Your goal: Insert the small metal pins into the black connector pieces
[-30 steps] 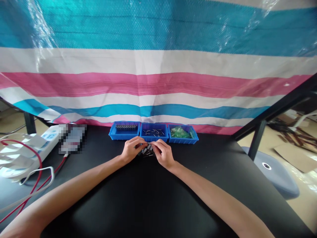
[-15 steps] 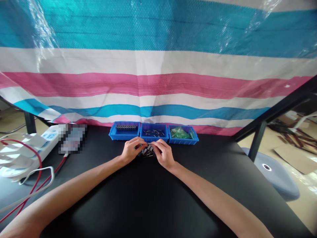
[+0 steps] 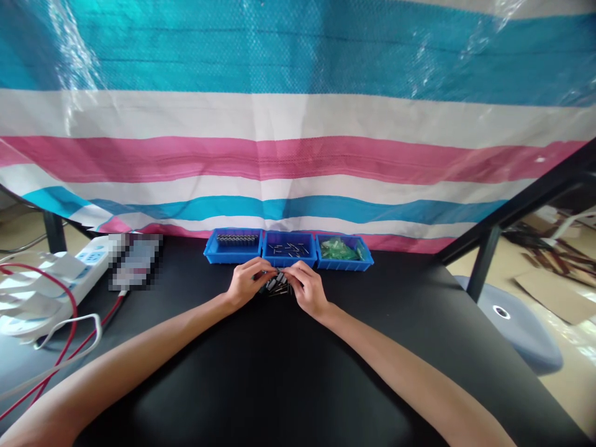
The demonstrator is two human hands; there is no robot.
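My left hand (image 3: 249,282) and my right hand (image 3: 307,287) meet fingertip to fingertip over a small pile of metal parts (image 3: 278,285) on the black table. Both hands are closed in a pinch. What sits between their fingertips is small and mostly hidden, so I cannot name it. The pile has short grey pieces and thin pins or screws. Just behind my hands, the middle blue bin (image 3: 288,251) holds loose thin metal pins. A row of small cylindrical metal parts (image 3: 236,240) lies in the left blue bin (image 3: 233,256).
The right blue bin (image 3: 345,266) contains green plastic bags (image 3: 339,249). At the left lie a white power strip (image 3: 93,254) with plugs, red and white cables (image 3: 77,310), and a pixelated device (image 3: 136,261). A striped tarp (image 3: 288,158) hangs behind. A grey stool (image 3: 521,329) stands at right.
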